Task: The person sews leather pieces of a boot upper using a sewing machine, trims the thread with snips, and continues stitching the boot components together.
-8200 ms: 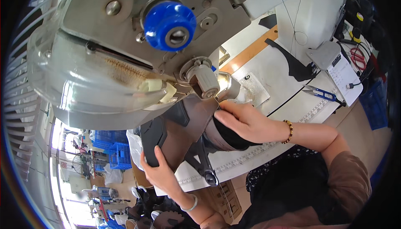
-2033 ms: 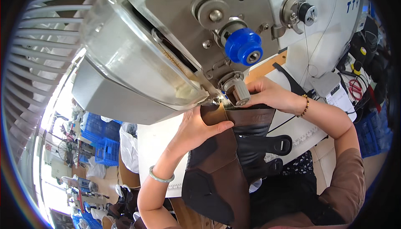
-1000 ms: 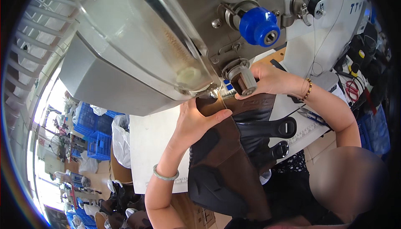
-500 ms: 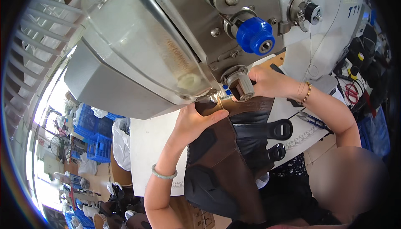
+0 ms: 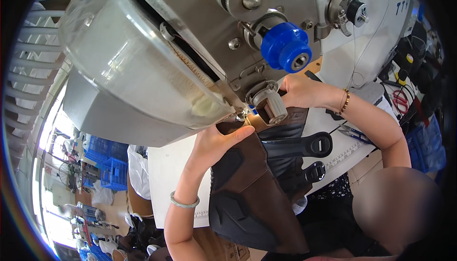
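Observation:
A brown and black leather boot upper (image 5: 252,161) with black buckle straps (image 5: 300,147) lies under the head of a sewing machine (image 5: 185,13). My left hand (image 5: 216,144) grips its upper left edge, thumb stretched over the leather close to the lit needle area and fingers hidden underneath. On the far side of the machine's presser mechanism (image 5: 272,104), my right hand (image 5: 304,92) is bent at the upper's right edge. Its fingertips are hidden behind the metal parts, so its hold cannot be seen. The upper's lower end hangs toward my lap.
A white table top (image 5: 173,166) with a printed ruler edge surrounds the work. Snips (image 5: 354,134) and red-handled scissors (image 5: 401,101) lie at the right. Blue crates (image 5: 113,168) and a white plastic bag (image 5: 138,170) are at the left. The machine's blue knob (image 5: 285,47) juts out above.
The machine head appears larger and shifted left and down as the view has moved. Both hands keep their places at the boot upper, which has turned very slightly.

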A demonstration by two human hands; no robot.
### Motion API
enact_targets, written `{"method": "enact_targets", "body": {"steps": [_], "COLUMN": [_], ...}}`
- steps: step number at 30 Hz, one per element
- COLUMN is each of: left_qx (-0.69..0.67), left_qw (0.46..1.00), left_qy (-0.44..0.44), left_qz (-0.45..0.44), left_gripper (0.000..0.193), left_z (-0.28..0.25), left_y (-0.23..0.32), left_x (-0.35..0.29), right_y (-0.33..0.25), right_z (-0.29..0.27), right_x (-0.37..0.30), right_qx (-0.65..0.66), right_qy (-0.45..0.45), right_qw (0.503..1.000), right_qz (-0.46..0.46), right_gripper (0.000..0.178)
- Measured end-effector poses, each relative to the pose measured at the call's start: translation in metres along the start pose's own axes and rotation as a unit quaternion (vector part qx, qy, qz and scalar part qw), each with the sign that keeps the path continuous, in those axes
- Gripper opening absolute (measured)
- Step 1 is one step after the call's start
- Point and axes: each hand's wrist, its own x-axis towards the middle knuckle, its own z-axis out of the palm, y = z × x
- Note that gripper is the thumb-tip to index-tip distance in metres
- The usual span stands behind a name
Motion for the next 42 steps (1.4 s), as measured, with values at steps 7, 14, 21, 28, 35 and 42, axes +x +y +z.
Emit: {"method": "enact_targets", "body": {"steps": [7, 14, 21, 28, 35, 42], "left_qx": [0.009, 0.138, 0.275, 0.315, 0.272, 0.334], "left_qw": [1.0, 0.988, 0.943, 0.841, 0.889, 0.873], "left_qy": [-0.017, 0.035, 0.189, 0.352, 0.249, 0.288], "left_qz": [0.023, 0.053, -0.001, 0.265, 0.271, 0.205], "left_gripper": [0.045, 0.049, 0.044, 0.025, 0.049, 0.087], "left_z": [-0.005, -0.011, -0.055, 0.019, 0.129, 0.127], "left_y": [-0.002, 0.015, 0.048, 0.057, -0.032, -0.064], "left_x": [0.009, -0.015, -0.118, -0.181, -0.14, -0.095], "right_y": [0.035, 0.045, 0.059, 0.054, 0.074, 0.089], "right_z": [0.009, 0.031, 0.093, 0.133, 0.105, 0.145], "right_x": [0.008, 0.002, -0.005, -0.008, -0.043, -0.061], "right_qx": [0.02, 0.086, 0.126, 0.301, 0.238, 0.191], "right_qy": [0.019, 0.094, 0.276, 0.285, 0.035, 0.207], "right_qw": [0.996, 0.985, 0.946, 0.903, 0.967, 0.934], "right_qz": [-0.085, -0.114, -0.114, -0.109, -0.086, -0.221], "right_gripper": [0.036, 0.032, 0.034, 0.028, 0.032, 0.037]}}
